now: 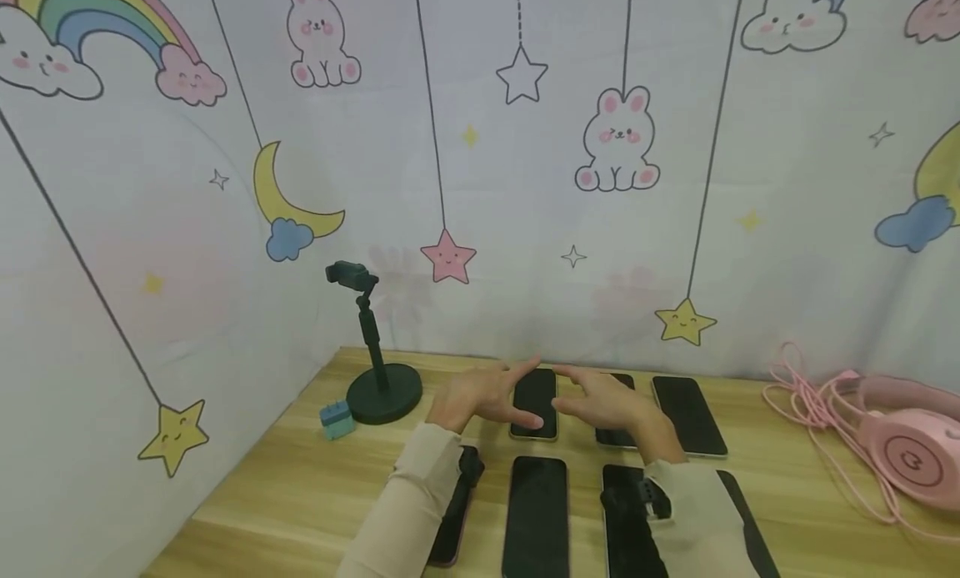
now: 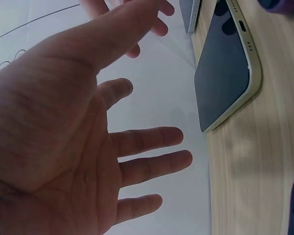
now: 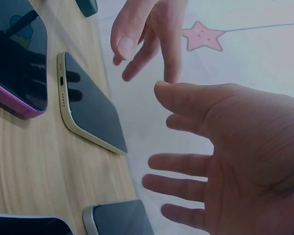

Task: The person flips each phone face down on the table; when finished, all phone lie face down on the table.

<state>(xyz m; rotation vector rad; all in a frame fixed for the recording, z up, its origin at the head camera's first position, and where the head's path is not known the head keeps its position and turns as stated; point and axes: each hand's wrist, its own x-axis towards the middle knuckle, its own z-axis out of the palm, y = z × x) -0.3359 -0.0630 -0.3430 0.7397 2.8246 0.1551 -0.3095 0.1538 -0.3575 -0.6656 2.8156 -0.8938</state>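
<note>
Both hands hover over the wooden table, palms turned toward each other, holding nothing. My left hand (image 1: 487, 393) spreads its fingers at the left side of a dark-screened phone (image 1: 535, 394) in the back row. Across from it, my right hand (image 1: 609, 404) has its fingers extended and overlaps a second back-row phone (image 1: 615, 437). The left wrist view shows the bare palm (image 2: 49, 137) beside the pale-edged phone (image 2: 223, 73). In the right wrist view, the open right hand (image 3: 250, 152) is above the table edge, with that same phone (image 3: 93, 105) lying flat.
Several more phones lie face up: one at back right (image 1: 688, 415), others in front (image 1: 536, 515), partly under the forearms. A black stand (image 1: 384, 393) and small blue block (image 1: 337, 419) are at left. Pink headphones (image 1: 911, 453) with cable lie at right. A patterned curtain (image 1: 525, 194) hangs behind.
</note>
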